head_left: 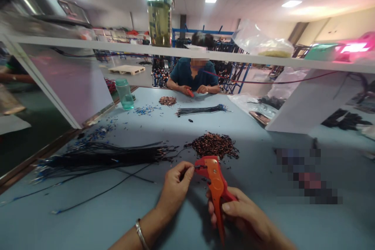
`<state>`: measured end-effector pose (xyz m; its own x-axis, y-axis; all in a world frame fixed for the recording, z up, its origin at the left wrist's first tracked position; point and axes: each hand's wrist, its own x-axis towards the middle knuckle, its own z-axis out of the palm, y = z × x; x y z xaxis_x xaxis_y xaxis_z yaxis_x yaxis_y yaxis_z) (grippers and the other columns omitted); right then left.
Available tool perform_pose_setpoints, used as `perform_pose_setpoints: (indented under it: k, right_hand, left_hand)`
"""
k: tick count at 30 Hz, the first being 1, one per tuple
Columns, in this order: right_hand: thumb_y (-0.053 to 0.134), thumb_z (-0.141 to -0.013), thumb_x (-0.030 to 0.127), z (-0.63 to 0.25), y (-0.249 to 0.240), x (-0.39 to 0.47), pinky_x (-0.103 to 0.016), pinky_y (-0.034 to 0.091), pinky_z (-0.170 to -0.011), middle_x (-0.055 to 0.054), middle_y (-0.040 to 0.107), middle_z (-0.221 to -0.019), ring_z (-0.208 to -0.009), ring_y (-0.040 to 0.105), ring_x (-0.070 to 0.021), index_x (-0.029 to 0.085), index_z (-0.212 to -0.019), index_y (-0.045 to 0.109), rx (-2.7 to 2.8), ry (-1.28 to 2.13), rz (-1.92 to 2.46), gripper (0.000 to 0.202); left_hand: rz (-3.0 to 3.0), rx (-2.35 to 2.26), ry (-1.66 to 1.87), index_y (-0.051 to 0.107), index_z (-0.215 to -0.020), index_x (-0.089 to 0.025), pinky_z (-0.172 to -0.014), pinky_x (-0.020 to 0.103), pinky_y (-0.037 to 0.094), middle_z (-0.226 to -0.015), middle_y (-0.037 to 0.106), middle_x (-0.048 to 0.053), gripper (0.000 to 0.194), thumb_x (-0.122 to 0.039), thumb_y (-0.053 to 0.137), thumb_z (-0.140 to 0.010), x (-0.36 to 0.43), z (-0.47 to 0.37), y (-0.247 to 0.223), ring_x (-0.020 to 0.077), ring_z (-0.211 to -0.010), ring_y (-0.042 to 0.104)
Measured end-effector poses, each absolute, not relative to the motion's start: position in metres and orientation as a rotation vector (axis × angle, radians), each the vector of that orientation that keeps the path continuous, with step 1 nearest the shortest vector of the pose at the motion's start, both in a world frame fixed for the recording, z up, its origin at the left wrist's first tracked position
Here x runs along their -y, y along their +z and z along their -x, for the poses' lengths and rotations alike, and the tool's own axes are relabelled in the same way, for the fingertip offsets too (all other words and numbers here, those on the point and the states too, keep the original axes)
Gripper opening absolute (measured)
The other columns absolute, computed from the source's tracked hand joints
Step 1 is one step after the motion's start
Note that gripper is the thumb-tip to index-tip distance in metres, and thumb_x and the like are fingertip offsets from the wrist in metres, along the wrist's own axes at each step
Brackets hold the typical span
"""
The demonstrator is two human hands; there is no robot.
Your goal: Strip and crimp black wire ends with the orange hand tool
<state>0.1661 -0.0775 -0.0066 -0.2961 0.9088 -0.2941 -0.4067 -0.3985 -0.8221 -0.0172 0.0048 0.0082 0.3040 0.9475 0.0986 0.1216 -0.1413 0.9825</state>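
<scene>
My right hand (237,211) is wrapped round the handles of a red and orange wire stripper (216,179), whose jaws point up and to the left. Pinched at the fingertips, my left hand (178,179) is at the jaws; what it grips is too small to make out. Just behind the tool lies a pile of small black and copper-coloured bits (213,145). To the left is a long bundle of black wires (108,156) with blue and silver ends. One black wire with a blue end (99,192) lies apart from it, nearer to me.
Across the table (252,226) a person (195,74) holds a red tool. Near them are a small copper pile (167,100) and a thin wire bundle (202,110). A green bottle (124,94) stands at the left. A white shelf (117,46) spans above; a phone (259,117) lies right.
</scene>
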Motion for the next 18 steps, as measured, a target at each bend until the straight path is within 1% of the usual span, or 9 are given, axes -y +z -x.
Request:
perform_pose_setpoints:
  k: [5,10,18]
  right_hand:
    - [0.077,-0.065,0.035,-0.1644,-0.0029,0.0786,-0.032,0.05,-0.065,-0.008,0.067,-0.084,-0.07,0.065,-0.019,0.012,-0.097,0.065,0.81,1.824,0.967,0.042]
    - [0.078,-0.064,0.036,-0.1629,-0.0014,0.0784,-0.029,0.05,-0.064,-0.006,0.065,-0.08,-0.067,0.063,-0.017,0.012,-0.095,0.066,0.843,1.83,0.942,0.041]
    - [0.077,-0.067,0.039,-0.1634,-0.0066,0.0776,-0.03,0.05,-0.06,-0.007,0.064,-0.08,-0.067,0.063,-0.0183,0.012,-0.097,0.065,0.931,1.778,0.907,0.043]
  left_hand:
    - [-1.545,-1.016,1.023,0.061,-0.073,-0.015,-0.059,0.022,0.036,-0.063,0.051,-0.002,0.029,-0.041,0.054,-0.084,-0.004,0.0175,0.0069,0.0122,-0.062,0.044]
    - [-1.57,-1.008,1.059,0.063,-0.072,-0.015,-0.059,0.022,0.037,-0.064,0.054,-0.001,0.029,-0.04,0.054,-0.084,-0.0022,0.0184,0.0099,0.0128,-0.062,0.045]
    - [-1.56,-0.972,1.083,0.063,-0.072,-0.015,-0.059,0.022,0.038,-0.064,0.054,0.0,0.029,-0.04,0.053,-0.084,-0.0007,0.0191,0.0105,0.013,-0.063,0.045]
